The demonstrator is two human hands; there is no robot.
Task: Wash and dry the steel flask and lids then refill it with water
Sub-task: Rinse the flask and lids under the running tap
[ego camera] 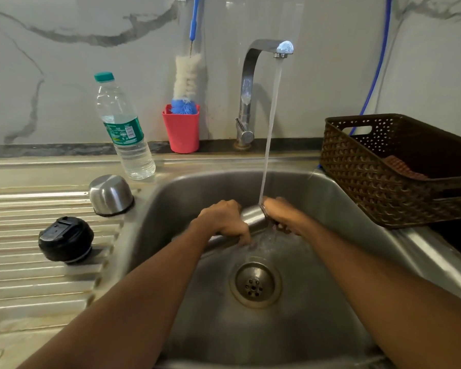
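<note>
Under the stream from the tap (251, 83), between both hands, the steel flask (252, 214) lies sideways over the sink (330, 275). Rinsing looks underway. The steel lid (111, 194) and black lid (65, 238) wait well left of the left hand (224, 222), and drying and refilling are not yet done. That hand wraps the flask's body. The right hand (282, 215) curls round its mouth end, and both forearms reach forward.

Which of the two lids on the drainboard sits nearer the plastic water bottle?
The shiny steel dome lid, just below the bottle; the black lid lies farther left, nearer the camera.
</note>
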